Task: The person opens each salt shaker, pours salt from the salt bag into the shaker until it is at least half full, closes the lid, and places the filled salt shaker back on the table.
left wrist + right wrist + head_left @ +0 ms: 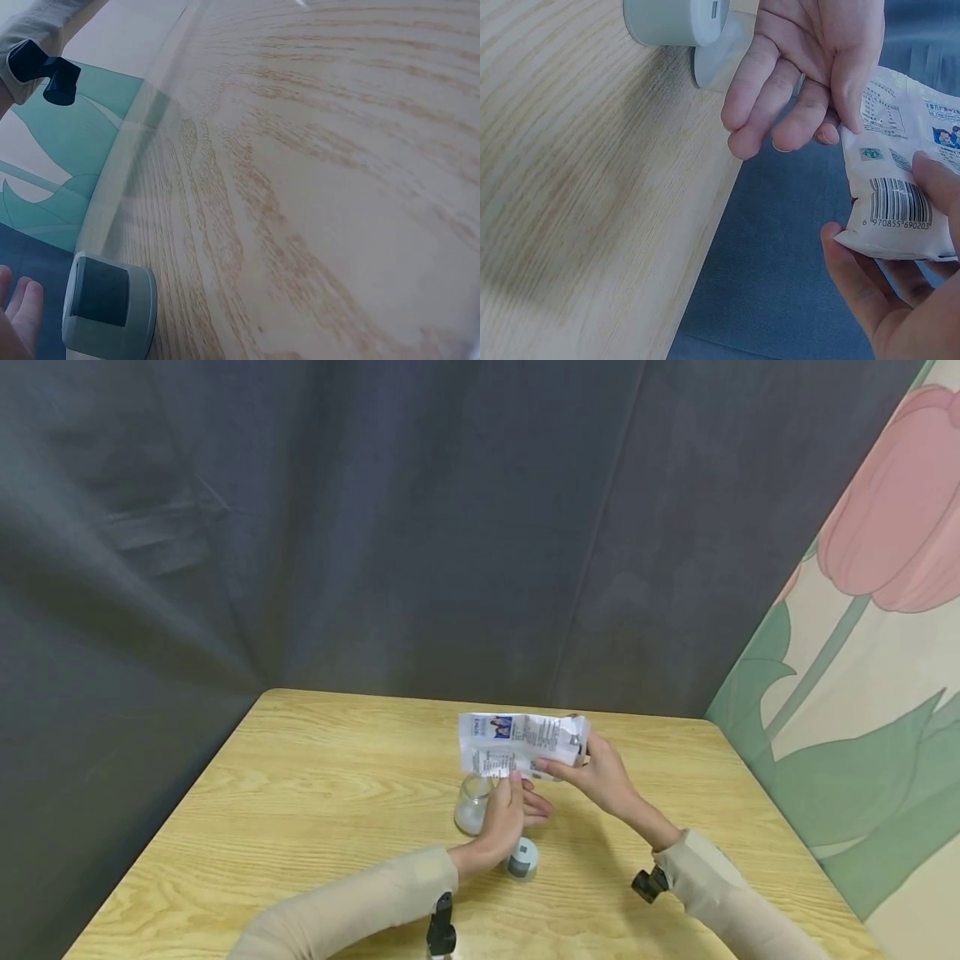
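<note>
A white printed packet [517, 743] is held up over the table, tilted, with its back text and barcode showing in the right wrist view. My right hand [604, 779] grips its right end, thumb on the face and fingers behind. Under the lower edge is my left hand [501, 818], its thumb tip touching that edge and its other fingers loosely extended. Close beside the left hand stands an uncapped glass jar [469, 814] with white contents at the bottom. Nearer the left wrist sits a small pale round container [522, 858] with a dark patch [103, 291] on its side.
Everything stands on a light wood-grain table [315, 785]. A dark curtain [450, 543] hangs behind it, and a wall with a tulip picture [885, 527] rises along the right side. Each sleeve carries a black wrist camera [650, 885].
</note>
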{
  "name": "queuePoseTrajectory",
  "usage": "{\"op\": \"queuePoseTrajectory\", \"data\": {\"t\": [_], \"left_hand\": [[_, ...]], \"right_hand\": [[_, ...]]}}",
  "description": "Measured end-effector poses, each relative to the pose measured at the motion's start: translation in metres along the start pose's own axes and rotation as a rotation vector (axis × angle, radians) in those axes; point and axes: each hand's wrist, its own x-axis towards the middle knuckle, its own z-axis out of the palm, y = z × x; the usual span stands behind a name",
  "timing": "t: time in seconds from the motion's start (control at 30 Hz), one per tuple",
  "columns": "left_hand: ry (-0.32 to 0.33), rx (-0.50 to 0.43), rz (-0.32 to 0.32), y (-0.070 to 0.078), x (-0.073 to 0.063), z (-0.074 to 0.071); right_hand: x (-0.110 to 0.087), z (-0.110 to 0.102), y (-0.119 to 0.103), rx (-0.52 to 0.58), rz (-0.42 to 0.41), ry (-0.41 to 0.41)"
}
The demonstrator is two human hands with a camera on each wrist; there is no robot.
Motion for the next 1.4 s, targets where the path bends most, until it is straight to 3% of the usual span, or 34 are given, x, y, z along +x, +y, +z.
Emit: {"op": "queuePoseTrajectory", "data": {"t": [1.4], "left_hand": [[0.007,-0.018,-0.004,0.0030,-0.0004,0.0030]], "right_hand": [[0.0008,-0.0020,-0.0019,-0.022,-0.021,0.007]]}}
